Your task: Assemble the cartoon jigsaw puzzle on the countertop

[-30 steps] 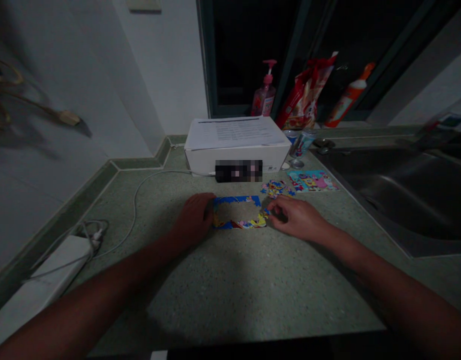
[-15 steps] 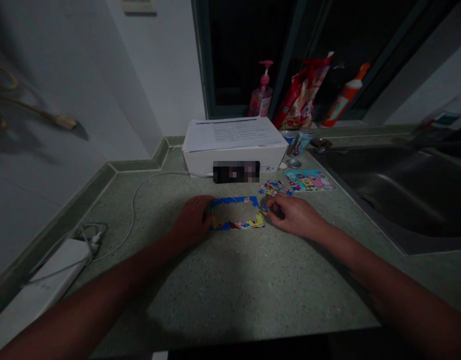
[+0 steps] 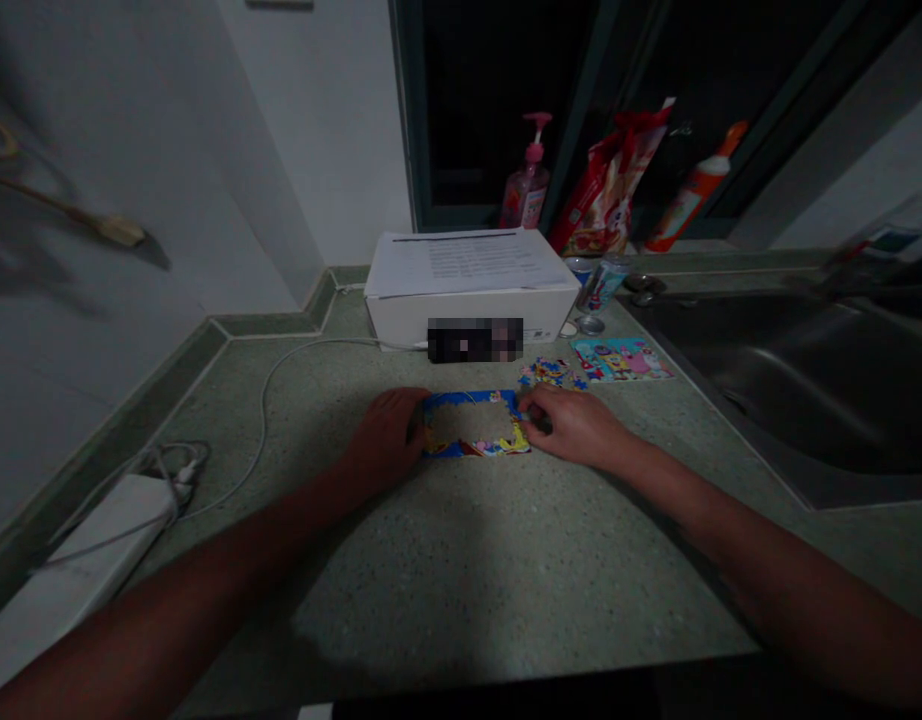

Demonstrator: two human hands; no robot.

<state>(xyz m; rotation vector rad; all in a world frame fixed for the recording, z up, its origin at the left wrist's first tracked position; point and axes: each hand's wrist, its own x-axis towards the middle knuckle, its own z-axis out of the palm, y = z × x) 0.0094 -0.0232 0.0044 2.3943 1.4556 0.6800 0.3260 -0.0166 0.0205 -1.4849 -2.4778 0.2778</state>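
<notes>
A partly assembled jigsaw puzzle (image 3: 476, 449) lies flat on the counter, its border pieces joined around a hollow middle. My left hand (image 3: 390, 428) rests against its left edge, thumb and fingers apart. At the right edge, my right hand (image 3: 573, 425) pinches a small puzzle piece, mostly hidden by the fingertips, against the border. Just behind that hand is a heap of loose puzzle pieces (image 3: 551, 373). A colourful cartoon picture card (image 3: 622, 360) lies to the right of the heap.
Behind the puzzle stands a white box (image 3: 401, 316) with printed paper on top and a dark device (image 3: 468, 342) in front. A can (image 3: 603, 285) stands near the sink (image 3: 791, 390) on the right. A white power strip (image 3: 108, 530) and cable lie left.
My right hand has moved left, bringing the puzzle piece from beside the puzzle onto its right border. My left hand stays at the left edge. The view has shifted slightly.
</notes>
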